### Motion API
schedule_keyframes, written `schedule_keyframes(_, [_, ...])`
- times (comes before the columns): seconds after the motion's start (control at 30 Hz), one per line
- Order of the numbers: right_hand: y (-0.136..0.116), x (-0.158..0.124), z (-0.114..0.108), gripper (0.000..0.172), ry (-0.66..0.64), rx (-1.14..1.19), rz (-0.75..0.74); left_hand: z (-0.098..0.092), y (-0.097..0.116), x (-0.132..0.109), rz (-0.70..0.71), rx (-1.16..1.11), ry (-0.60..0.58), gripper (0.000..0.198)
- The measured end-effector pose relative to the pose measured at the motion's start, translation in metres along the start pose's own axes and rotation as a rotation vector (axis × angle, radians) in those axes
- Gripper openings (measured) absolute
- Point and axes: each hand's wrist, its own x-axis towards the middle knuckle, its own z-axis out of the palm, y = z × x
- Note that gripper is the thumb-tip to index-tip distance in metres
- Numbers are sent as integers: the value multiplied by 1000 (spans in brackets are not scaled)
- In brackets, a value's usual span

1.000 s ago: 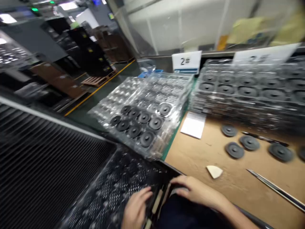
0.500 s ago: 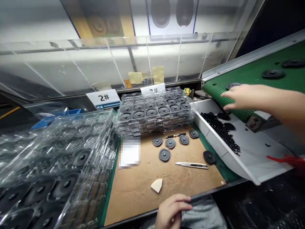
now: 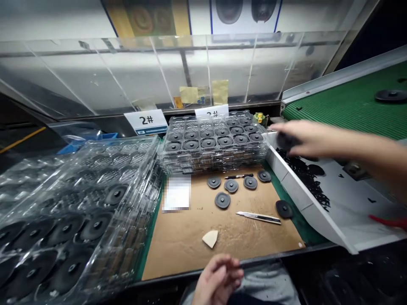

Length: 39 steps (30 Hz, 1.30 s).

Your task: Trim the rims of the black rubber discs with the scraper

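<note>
My right hand (image 3: 294, 137) reaches out over the white chute (image 3: 330, 199), fingers closed on a black round disc (image 3: 284, 141), blurred by motion. My left hand (image 3: 219, 277) hovers at the near edge of the brown work board (image 3: 190, 245), fingers loosely curled with nothing visible in them. Several black discs (image 3: 222, 200) lie loose on the board, beside a craft knife (image 3: 258, 217) and a black pen (image 3: 238, 176). A stack of clear blister trays filled with discs (image 3: 213, 142) stands at the back of the board.
More clear trays holding black discs (image 3: 73, 212) fill the left side. A green conveyor belt (image 3: 349, 108) carries a disc (image 3: 390, 95) at the right. Black trimmings (image 3: 305, 176) lie in the chute. A "2#" sign (image 3: 145, 121), a white paper (image 3: 177, 195) and a cream wedge (image 3: 211, 238) are also here.
The view swung right from the dark crate to the workbench. My right hand went to the green belt, then drew back left holding a black disc. My left hand stayed near the board's edge.
</note>
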Motion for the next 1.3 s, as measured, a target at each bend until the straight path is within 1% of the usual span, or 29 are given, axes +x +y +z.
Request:
schedule_keyframes(0.03, [-32,-18,16,80,-66,53,-163,13,5,4,-62,-180,-54,23])
schedule_keyframes(0.1, [-90,-55,56,79,-118,251,-531,34,11,14,-168,-387,-186,37])
schedule_keyframes(0.13, [-113,-72,77,77,-130,336,-652,40,13,18,-202,-447,-225,39])
schedule_keyframes(0.17, [-131,-86,99,77,-158,386,-736,43,13,20,-230,-494,-247,39])
schedule_keyframes(0.2, [-144,-98,119,76,-147,411,-735,43,13,22,-244,-524,-251,39])
schedule_keyframes(0.23, [-153,-107,138,79,-118,431,-680,41,13,22,-244,-549,-240,38])
schedule_keyframes(0.3, [-164,-120,169,90,-40,479,-482,30,14,18,-203,-578,-201,39])
schedule_keyframes(0.37, [-176,-127,190,102,31,553,-294,19,20,10,-120,-595,-157,43])
schedule_keyframes(0.4, [-183,-129,198,105,61,591,-240,15,24,6,-74,-596,-136,45])
schedule_keyframes(0.47, [-204,-130,208,101,114,636,-210,10,31,-2,-3,-579,-92,46])
schedule_keyframes(0.53, [-227,-127,213,89,137,646,-224,7,36,-8,41,-551,-52,46])
schedule_keyframes(0.6, [-244,-121,215,75,124,654,-243,3,39,-14,89,-528,-22,45])
schedule_keyframes(0.63, [-250,-117,215,70,109,667,-257,-1,40,-16,121,-515,-7,44])
schedule_keyframes(0.7, [-254,-108,213,67,74,709,-304,-14,43,-23,167,-458,7,44])
schedule_keyframes(0.77, [-252,-101,209,67,3,739,-361,-31,47,-33,122,-347,-30,45])
schedule_keyframes(0.83, [-249,-95,204,66,-113,753,-421,-49,52,-43,25,-218,-109,51])
schedule_keyframes(0.9, [-250,-92,200,65,-233,762,-480,-63,55,-53,-36,-138,-160,60])
schedule_keyframes(0.97, [-252,-90,198,66,-292,764,-516,-73,56,-60,-42,-129,-152,64])
schedule_keyframes(1.03, [-252,-87,201,77,-299,759,-519,-79,55,-63,-52,-196,-131,62])
schedule_keyframes(1.07, [-249,-86,205,83,-296,754,-484,-81,55,-64,-57,-248,-114,60])
schedule_keyframes(1.1, [-245,-83,211,85,-288,738,-409,-83,54,-64,-51,-309,-87,58])
schedule_keyframes(1.13, [-241,-80,219,83,-265,704,-299,-83,53,-64,-36,-369,-52,57])
schedule_keyframes(1.2, [-232,-75,238,66,-184,608,-60,-84,54,-63,19,-470,41,58])
schedule_keyframes(1.23, [-230,-74,249,56,-141,567,21,-84,54,-62,50,-504,86,60])
schedule_keyframes(1.27, [-229,-74,260,48,-109,546,55,-83,56,-61,79,-530,124,62])
schedule_keyframes(1.3, [-230,-74,270,42,-89,552,49,-82,57,-60,105,-549,155,64])
